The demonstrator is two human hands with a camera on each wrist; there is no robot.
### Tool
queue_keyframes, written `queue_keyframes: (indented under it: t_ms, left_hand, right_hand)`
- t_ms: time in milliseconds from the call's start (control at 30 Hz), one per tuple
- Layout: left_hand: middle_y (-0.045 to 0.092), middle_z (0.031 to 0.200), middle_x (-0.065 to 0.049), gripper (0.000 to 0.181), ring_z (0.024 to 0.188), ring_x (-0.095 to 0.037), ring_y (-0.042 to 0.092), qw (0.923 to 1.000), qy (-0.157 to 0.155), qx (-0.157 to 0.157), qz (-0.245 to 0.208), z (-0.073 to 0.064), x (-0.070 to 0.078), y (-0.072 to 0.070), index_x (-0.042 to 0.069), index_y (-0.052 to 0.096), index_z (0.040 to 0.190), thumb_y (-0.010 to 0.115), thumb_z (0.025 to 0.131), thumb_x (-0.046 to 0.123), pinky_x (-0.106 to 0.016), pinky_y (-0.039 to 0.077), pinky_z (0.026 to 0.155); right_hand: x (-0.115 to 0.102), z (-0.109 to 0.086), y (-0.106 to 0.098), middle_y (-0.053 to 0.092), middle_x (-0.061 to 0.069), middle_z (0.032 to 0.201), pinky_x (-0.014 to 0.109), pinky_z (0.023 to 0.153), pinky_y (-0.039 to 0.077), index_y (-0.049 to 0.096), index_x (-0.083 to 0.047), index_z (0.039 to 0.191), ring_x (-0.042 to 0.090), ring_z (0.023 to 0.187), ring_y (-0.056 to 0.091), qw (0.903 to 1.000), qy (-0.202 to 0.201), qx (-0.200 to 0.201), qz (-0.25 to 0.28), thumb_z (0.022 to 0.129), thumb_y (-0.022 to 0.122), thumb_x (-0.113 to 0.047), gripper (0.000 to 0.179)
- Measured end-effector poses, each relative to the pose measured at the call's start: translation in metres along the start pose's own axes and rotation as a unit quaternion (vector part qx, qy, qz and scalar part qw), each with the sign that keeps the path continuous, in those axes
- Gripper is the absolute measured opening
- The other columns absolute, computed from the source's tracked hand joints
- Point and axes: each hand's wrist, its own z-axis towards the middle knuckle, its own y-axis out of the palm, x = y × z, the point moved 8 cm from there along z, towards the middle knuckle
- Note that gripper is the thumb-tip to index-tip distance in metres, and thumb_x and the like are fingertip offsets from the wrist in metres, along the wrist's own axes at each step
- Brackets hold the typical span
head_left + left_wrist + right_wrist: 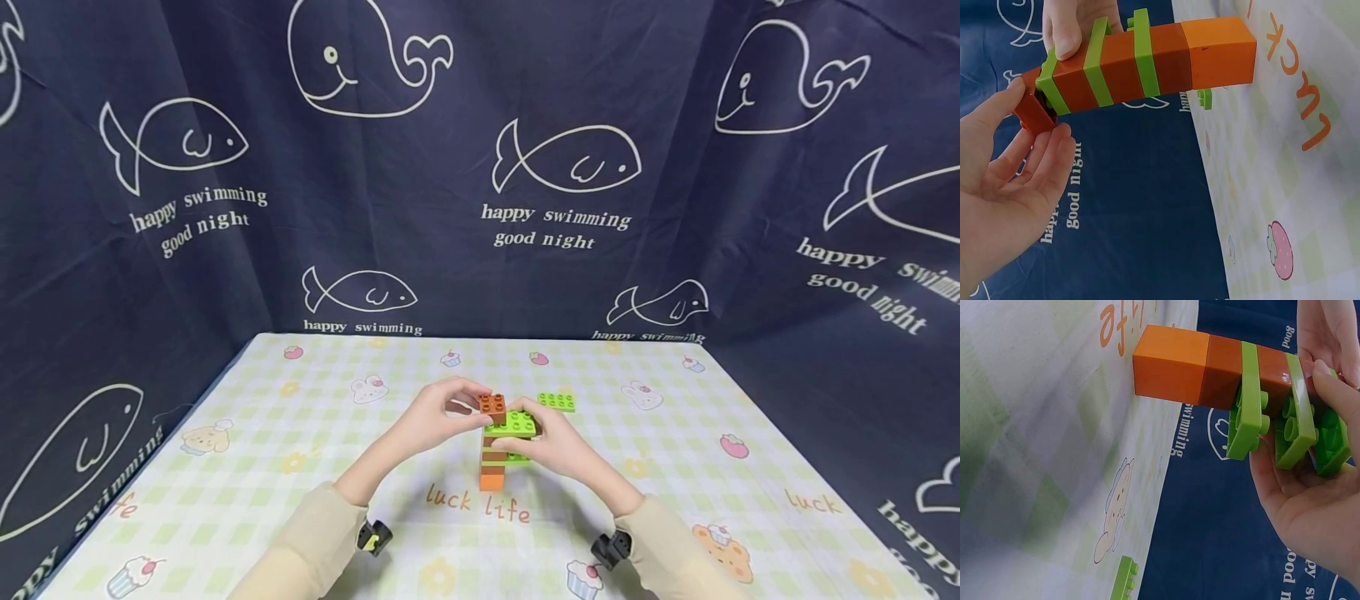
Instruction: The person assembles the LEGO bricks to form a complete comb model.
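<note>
A tower of toy building bricks stands upright on the table, with an orange brick at its foot. Above that, brown bricks alternate with green plates that jut out to the right. My left hand pinches a brown 2x2 brick between thumb and fingers at the tower's top. In the left wrist view this brick sits tilted against the top green plate, a dark gap showing on one side. My right hand grips the tower's upper part, thumb on its near side; some fingers are hidden behind the plates.
A loose green plate lies on the table behind the right hand. The table wears a checked cloth with printed cartoons. Dark blue curtains with white fish and whales hang behind and at both sides.
</note>
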Motion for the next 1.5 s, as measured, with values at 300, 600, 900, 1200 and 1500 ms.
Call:
queue_keyframes:
  t_ms: [300,600,900,1200,1500]
  left_hand:
    - [0.066,0.109,-0.006,0.034,0.096,-0.018,0.063,0.9999,0.008,-0.005,-0.005,0.0,0.002,0.003,0.008,0.064,0.113,0.072,0.083,0.024,-0.025,0.053,0.086]
    - [0.066,0.107,-0.004,0.032,0.094,-0.016,0.063,0.9998,0.018,-0.006,0.006,0.0,0.005,0.003,0.009,0.066,0.111,0.073,0.082,0.023,-0.025,0.053,0.086]
    - [0.065,0.106,-0.003,0.032,0.094,-0.015,0.063,0.9993,0.019,-0.022,0.022,0.001,0.005,0.006,0.009,0.065,0.112,0.072,0.083,0.02,-0.026,0.053,0.086]
    - [0.065,0.097,-0.001,0.027,0.088,-0.013,0.061,0.9989,0.026,0.0,0.039,0.005,0.009,0.01,0.009,0.065,0.104,0.073,0.082,0.022,-0.03,0.055,0.081]
    - [0.062,0.1,-0.003,0.027,0.087,-0.014,0.062,0.9997,0.017,0.0,0.02,0.006,0.007,0.012,0.01,0.067,0.105,0.073,0.082,0.022,-0.023,0.055,0.077]
  right_hand:
    - [0.0,-0.001,0.001,0.058,-0.001,0.084,0.021,0.057,0.043,0.059,-0.018,0.106,0.008,0.066,0.048,0.9998,0.004,-0.008,0.019,0.079,0.073,-0.039,0.037]
    - [-0.003,-0.001,0.001,0.06,-0.002,0.087,0.021,0.058,0.045,0.059,-0.018,0.106,0.007,0.067,0.051,0.9996,-0.005,-0.009,0.028,0.079,0.074,-0.037,0.036]
    - [-0.003,-0.001,0.001,0.061,-0.002,0.088,0.021,0.059,0.046,0.058,-0.017,0.106,0.006,0.068,0.052,0.9995,-0.012,-0.007,0.028,0.079,0.073,-0.037,0.037]
    - [-0.003,-0.001,0.0,0.063,-0.001,0.092,0.02,0.063,0.045,0.059,-0.016,0.105,0.008,0.074,0.051,0.9997,-0.021,-0.003,0.014,0.081,0.073,-0.034,0.033]
    - [-0.004,-0.001,-0.001,0.062,-0.002,0.094,0.021,0.064,0.043,0.059,-0.017,0.103,0.009,0.075,0.048,0.9996,-0.027,0.001,0.01,0.081,0.072,-0.033,0.03]
